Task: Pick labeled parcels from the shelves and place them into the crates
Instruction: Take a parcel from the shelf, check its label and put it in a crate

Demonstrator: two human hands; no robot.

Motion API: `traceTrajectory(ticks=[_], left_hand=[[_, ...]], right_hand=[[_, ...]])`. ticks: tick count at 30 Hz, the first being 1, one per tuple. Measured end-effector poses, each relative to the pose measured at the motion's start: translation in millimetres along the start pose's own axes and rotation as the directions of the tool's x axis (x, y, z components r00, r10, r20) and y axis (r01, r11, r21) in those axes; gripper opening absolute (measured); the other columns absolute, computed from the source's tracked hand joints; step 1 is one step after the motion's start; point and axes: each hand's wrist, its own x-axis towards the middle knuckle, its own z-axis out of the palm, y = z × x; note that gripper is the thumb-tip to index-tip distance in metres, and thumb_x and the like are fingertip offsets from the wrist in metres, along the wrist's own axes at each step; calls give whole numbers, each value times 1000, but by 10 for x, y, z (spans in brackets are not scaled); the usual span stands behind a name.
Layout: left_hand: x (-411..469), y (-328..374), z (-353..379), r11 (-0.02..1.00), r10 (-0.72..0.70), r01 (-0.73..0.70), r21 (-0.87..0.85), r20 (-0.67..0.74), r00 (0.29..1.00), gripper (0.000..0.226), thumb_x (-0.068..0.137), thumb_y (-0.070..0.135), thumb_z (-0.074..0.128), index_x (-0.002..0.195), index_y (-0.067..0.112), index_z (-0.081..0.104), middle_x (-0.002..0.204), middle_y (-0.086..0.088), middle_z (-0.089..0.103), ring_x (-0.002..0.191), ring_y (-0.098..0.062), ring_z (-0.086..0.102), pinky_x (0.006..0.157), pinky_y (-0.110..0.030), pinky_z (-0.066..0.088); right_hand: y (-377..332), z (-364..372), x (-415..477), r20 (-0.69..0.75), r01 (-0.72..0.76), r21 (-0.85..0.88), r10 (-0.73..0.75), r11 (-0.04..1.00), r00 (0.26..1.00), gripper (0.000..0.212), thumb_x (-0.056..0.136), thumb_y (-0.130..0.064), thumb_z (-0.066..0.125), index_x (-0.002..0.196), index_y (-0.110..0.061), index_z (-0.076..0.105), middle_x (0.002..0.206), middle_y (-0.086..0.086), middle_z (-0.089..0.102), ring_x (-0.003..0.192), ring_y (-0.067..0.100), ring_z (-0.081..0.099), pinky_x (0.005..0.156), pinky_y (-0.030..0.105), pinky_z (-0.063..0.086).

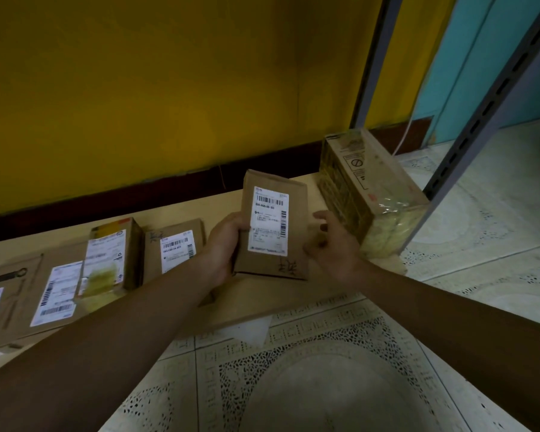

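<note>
A small brown cardboard parcel (272,226) with a white barcode label stands lifted above the low shelf board (281,294). My left hand (223,244) grips its left edge, thumb on the front. Just right of the parcel, my right hand (331,244) hovers with loosely curled fingers; whether it touches the parcel is unclear. Other labeled parcels lie on the board: a flat brown one (176,247), a taller box with a yellow patch (111,257), and a large flat one (56,291) at the left.
A big tape-wrapped carton (368,194) stands at the board's right end, next to a grey slotted shelf upright (480,120). A yellow wall rises behind. Patterned floor tiles (325,369) spread in front and to the right. No crate is in view.
</note>
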Motion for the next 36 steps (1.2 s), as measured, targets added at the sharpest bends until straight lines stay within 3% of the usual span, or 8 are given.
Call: traceTrajectory(ticks=[8, 13, 18, 21, 24, 28, 33, 36], left_hand=[[61, -31, -37, 999, 22, -22, 28, -2, 1000, 33, 91, 18, 52, 119, 21, 68, 102, -10, 78, 93, -31, 74, 85, -48, 59], [119, -221, -172, 753, 210, -194, 629, 50, 976, 40, 98, 20, 65, 137, 20, 54, 113, 4, 65, 102, -16, 65, 76, -23, 52], [110, -397, -482, 662, 239, -209, 720, 62, 969, 81, 92, 11, 72, 156, 23, 25, 120, 2, 55, 98, -17, 61, 77, -31, 54], [158, -401, -564, 661, 255, -186, 727, 15, 967, 70, 94, 12, 69, 153, 19, 33, 141, -2, 51, 115, -20, 57, 92, -35, 52], [193, -413, -544, 677, 235, -152, 720, -16, 972, 52, 97, 13, 66, 146, 18, 48, 147, -1, 49, 133, -23, 49, 104, -33, 49], [183, -427, -441, 713, 209, -155, 684, 3, 978, 45, 99, 12, 61, 142, 19, 52, 129, 5, 54, 111, -11, 53, 76, -6, 48], [195, -445, -315, 731, 197, -167, 662, 29, 980, 41, 100, 15, 59, 141, 21, 53, 136, 1, 58, 114, -17, 60, 95, -30, 53], [188, -415, -233, 557, 313, -229, 798, 53, 948, 44, 98, 17, 62, 141, 17, 52, 142, -6, 56, 126, -25, 57, 100, -34, 50]], right_hand=[[16, 8, 29, 135, -76, 197, 50, 977, 990, 55, 93, -5, 69, 135, -33, 47, 97, -3, 62, 74, 14, 69, 57, 30, 55], [99, 26, 103, 102, -91, 176, 74, 980, 992, 49, 89, -1, 70, 125, -30, 52, 95, -1, 65, 87, 17, 67, 63, 31, 58], [137, 170, 254, 108, -107, 106, 96, 989, 990, 28, 88, -4, 72, 98, -29, 62, 91, 3, 71, 78, 26, 70, 67, 41, 62], [95, 285, 325, 105, -116, 92, 106, 989, 989, 20, 85, -7, 75, 87, -26, 69, 92, 3, 74, 87, 27, 72, 81, 45, 62], [67, 379, 380, 115, -126, 69, 118, 990, 986, 17, 85, -8, 75, 94, -21, 74, 98, 4, 75, 95, 23, 71, 88, 43, 61], [33, 380, 376, 111, -107, -20, 108, 994, 988, 22, 91, -12, 69, 112, -17, 75, 110, 2, 74, 107, 21, 67, 93, 29, 54], [-74, 248, 291, 125, -16, -158, 36, 987, 992, 43, 97, -17, 63, 140, -14, 59, 136, 5, 63, 124, 23, 59, 95, 21, 44], [-272, 28, 221, 148, 189, -353, -145, 916, 978, 43, 95, -12, 62, 137, -11, 59, 138, 7, 61, 127, 25, 58, 95, 21, 44]])
